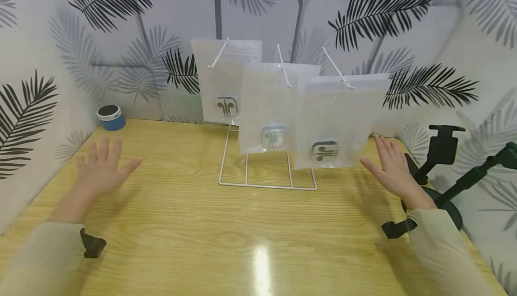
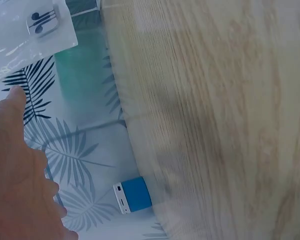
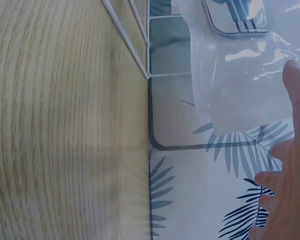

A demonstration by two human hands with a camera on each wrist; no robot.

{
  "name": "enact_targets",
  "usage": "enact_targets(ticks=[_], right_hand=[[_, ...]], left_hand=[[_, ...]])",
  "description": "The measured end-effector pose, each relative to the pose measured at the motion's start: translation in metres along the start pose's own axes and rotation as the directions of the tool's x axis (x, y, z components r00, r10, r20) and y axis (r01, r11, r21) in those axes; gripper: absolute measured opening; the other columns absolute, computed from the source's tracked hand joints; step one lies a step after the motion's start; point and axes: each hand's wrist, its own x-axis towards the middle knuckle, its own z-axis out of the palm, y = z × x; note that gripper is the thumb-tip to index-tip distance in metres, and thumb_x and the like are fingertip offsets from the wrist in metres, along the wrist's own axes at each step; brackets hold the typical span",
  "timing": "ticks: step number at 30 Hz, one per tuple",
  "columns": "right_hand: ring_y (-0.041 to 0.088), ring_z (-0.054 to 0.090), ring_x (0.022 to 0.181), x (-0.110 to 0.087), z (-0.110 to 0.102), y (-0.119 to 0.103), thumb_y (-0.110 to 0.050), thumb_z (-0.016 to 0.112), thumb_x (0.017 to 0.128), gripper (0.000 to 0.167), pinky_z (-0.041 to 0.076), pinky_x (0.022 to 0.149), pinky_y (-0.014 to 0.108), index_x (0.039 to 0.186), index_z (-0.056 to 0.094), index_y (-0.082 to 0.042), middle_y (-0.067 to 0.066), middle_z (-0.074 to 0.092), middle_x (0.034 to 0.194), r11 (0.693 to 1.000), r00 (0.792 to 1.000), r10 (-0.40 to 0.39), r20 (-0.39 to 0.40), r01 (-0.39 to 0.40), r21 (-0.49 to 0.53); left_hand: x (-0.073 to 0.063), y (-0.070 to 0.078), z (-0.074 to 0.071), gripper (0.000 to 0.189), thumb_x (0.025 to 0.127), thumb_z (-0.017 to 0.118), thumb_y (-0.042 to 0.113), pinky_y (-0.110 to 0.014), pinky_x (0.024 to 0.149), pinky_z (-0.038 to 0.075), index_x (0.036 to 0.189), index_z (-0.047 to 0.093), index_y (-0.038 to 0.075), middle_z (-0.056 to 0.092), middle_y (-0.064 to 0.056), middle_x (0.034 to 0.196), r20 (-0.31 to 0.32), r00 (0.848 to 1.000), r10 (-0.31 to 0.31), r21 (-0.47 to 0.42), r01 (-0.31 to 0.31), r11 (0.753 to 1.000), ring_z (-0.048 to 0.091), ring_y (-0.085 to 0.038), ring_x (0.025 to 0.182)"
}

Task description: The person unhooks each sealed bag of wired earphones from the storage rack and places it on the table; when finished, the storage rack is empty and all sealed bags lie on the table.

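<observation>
Both hands are held over the table with fingers spread, holding nothing. My left hand (image 1: 101, 172) is at the left, nearest a small blue and white cylinder (image 1: 113, 120) with a dark top. At the right, my right hand (image 1: 389, 168) is beside the nearest clear bag (image 1: 343, 121), which has cased earphones (image 1: 325, 151) inside. Two more bags, a middle one (image 1: 268, 103) and a left one (image 1: 220, 76), hang on white hooks. They also show cased earphones. The white wire rack (image 1: 268, 187) carries all the bags. In the right wrist view, the thumb appears close to a bag (image 3: 255, 95); contact is unclear.
A black stand (image 1: 444, 148) and a dark jointed arm on a round base (image 1: 444, 204) stand at the right edge. Leaf-patterned cloth (image 1: 258, 17) lines the back and sides of the wooden table (image 1: 181, 233). Each wrist wears a small black camera (image 1: 94, 245).
</observation>
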Motion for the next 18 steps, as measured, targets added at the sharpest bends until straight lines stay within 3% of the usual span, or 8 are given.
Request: enact_targets(ticks=[10, 18], right_hand=[[0.048, -0.001, 0.132, 0.000, -0.004, -0.005, -0.040, 0.041, 0.097, 0.075, -0.001, 0.099, 0.066, 0.146, 0.001, 0.001, 0.032, 0.007, 0.146, 0.998, 1.000, -0.019, -0.017, 0.020, 0.056], [0.047, 0.004, 0.133, 0.001, -0.003, -0.012, -0.035, 0.046, 0.097, 0.075, 0.006, 0.100, 0.066, 0.147, 0.001, -0.001, 0.030, 0.006, 0.147, 0.990, 0.999, -0.016, -0.037, 0.021, 0.138]], left_hand=[[0.007, 0.018, 0.009, 0.088, 0.092, 0.030, 0.060, -0.070, 0.094, -0.010, 0.145, -0.001, -0.004, -0.009, -0.035, 0.144, -0.035, 0.997, 0.070, 0.011, -0.070, 0.998, -0.019, -0.050, 0.128], [0.013, 0.039, 0.017, 0.087, 0.093, 0.034, 0.058, -0.067, 0.098, -0.007, 0.146, 0.002, -0.002, -0.006, -0.030, 0.147, -0.056, 0.985, 0.161, 0.000, -0.161, 0.987, -0.014, -0.048, 0.130]])
